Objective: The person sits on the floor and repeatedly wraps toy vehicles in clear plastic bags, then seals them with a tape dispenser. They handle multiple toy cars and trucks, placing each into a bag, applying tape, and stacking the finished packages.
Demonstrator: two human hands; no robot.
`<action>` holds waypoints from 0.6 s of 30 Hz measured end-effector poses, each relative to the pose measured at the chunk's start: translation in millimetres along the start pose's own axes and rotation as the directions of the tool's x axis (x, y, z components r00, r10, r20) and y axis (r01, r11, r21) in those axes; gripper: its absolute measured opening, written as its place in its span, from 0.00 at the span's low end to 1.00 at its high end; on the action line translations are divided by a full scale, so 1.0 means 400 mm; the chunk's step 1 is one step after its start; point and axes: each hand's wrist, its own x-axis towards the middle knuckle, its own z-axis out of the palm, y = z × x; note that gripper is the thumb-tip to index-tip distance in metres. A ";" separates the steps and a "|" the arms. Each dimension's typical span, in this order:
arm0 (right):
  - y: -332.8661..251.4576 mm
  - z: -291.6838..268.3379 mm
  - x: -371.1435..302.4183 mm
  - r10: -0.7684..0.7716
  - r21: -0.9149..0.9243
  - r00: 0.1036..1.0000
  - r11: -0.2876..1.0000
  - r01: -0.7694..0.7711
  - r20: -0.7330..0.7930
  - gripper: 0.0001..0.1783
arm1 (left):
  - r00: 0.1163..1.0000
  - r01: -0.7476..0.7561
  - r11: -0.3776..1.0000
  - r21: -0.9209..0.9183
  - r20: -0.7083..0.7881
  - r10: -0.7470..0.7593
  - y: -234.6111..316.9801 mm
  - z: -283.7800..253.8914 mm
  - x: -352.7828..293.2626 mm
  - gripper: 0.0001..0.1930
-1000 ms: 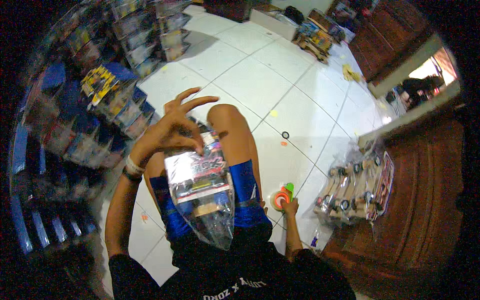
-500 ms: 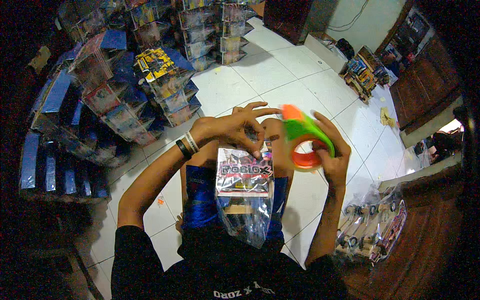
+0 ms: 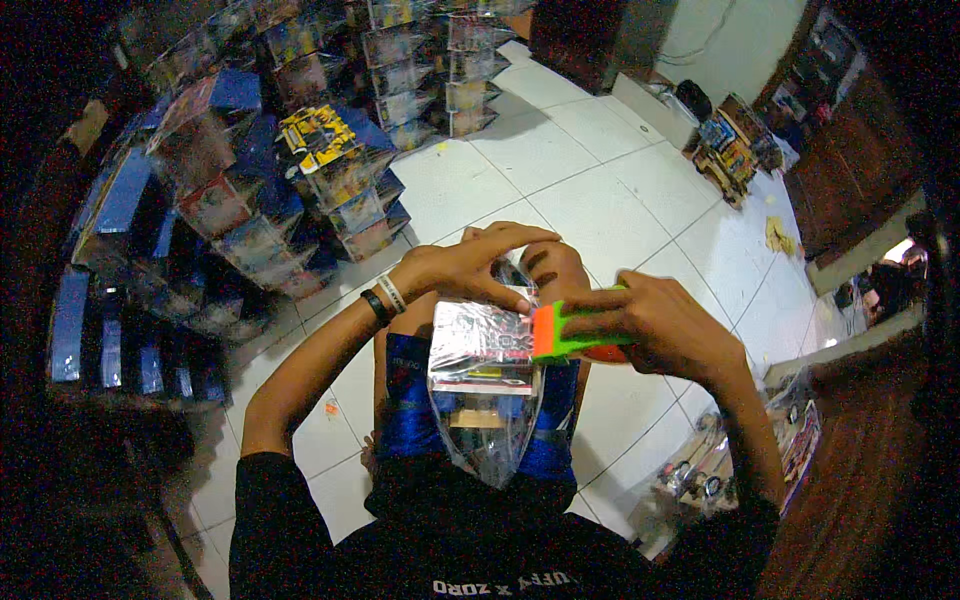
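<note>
One clear plastic packet (image 3: 485, 385), one green-orange tape dispenser (image 3: 570, 338), two hands. Left hand (image 3: 462, 268) curled over packet's top edge, pinching it. Right hand (image 3: 665, 325) closed around dispenser, pressed against packet's upper right corner. Packet hangs below both hands, over blue shorts (image 3: 410, 400); shiny film, pink-white card inside, contents blurred. Dispenser mostly hidden under fingers. Stacked boxed toys (image 3: 330, 170) left of left hand, too many to count.
</note>
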 end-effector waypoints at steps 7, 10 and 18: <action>-0.055 -0.112 0.001 -0.057 -0.147 0.988 0.988 0.036 -0.140 0.18 | 0.993 -0.070 0.940 0.333 0.114 0.034 0.050 -0.079 0.040 0.41; -0.089 -0.192 0.032 -0.132 -0.173 0.955 0.981 0.088 -0.266 0.20 | 0.966 -0.249 0.876 0.414 0.173 0.192 0.103 -0.139 0.092 0.28; -0.135 -0.229 0.063 -0.163 -0.091 0.881 0.986 0.136 -0.443 0.24 | 0.986 0.098 0.393 0.914 -0.036 -0.163 0.175 -0.241 0.037 0.26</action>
